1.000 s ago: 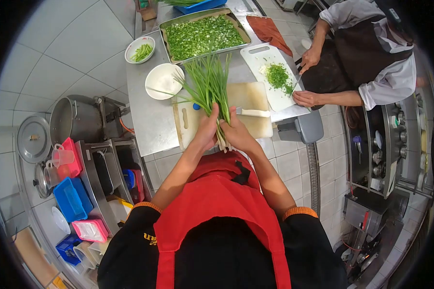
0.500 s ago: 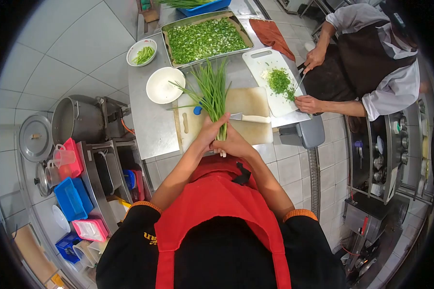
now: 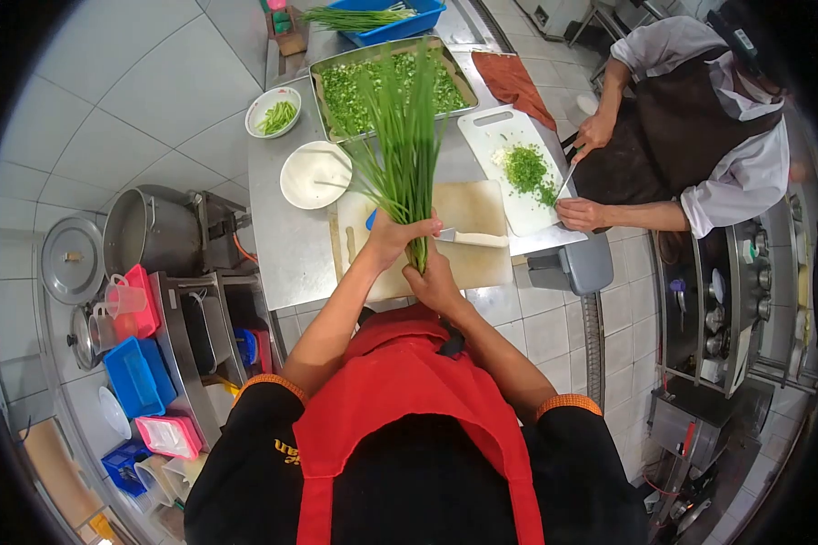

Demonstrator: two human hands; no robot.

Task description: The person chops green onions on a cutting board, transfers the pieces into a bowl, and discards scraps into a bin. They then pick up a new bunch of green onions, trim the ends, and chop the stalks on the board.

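Note:
A bunch of long green onions (image 3: 402,154) stands upright in both my hands, its tops fanning out over the tray behind. My left hand (image 3: 396,238) is wrapped round the middle of the stalks. Lower down, my right hand (image 3: 434,280) closes on the bottom ends. Beneath them lies a worn cutting board (image 3: 482,204). On it rests a knife with a pale handle (image 3: 482,239), just right of the bunch, its blade partly hidden by my left hand. Something blue at the board's left is mostly covered by the bunch and hand.
A metal tray (image 3: 323,104) holds chopped green onion. Left of it stand a white bowl (image 3: 300,182) and a smaller bowl with cut pieces (image 3: 254,116). A blue basin (image 3: 400,32) holds more green onions. At right, a co-worker (image 3: 663,118) cuts on a white board (image 3: 527,213).
The bunch has been raised and now overlaps the tray. My left hand has moved up around the stalks, while my right hand stays low at the ends.

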